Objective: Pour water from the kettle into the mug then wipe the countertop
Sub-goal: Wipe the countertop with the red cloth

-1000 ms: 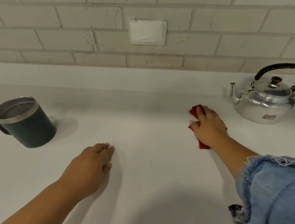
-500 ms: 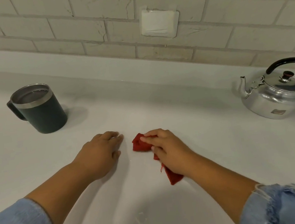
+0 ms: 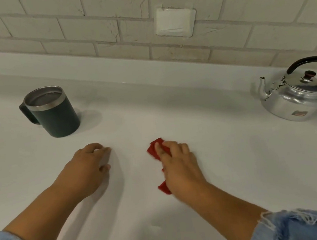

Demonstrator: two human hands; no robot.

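A pale, matte white desk (image 3: 210,183) fills most of the view, running back to a low white upstand and a wall of light grey brick tiles (image 3: 84,29). A white blank cover plate (image 3: 175,22) sits on the wall above the middle of the desk.

The dark green mug (image 3: 54,112), steel-rimmed with its handle to the left, stands upright at the back left, and liquid shows inside. The shiny metal kettle (image 3: 295,98) with a black arched handle stands at the far right, spout pointing left, partly cut by the frame edge where the desk seems to end against something dark.

Between the 2 vessels the surface is bare and wide. The left hand (image 3: 88,169) rests palm down, fingers loosely curled, holding nothing. Just beside it, not touching, the right hand (image 3: 178,167) presses flat on a red cloth (image 3: 154,150), fingers spread over it; red corners show at front and back of the palm. Both blue sleeves (image 3: 296,226) are pushed up near the bottom edge.
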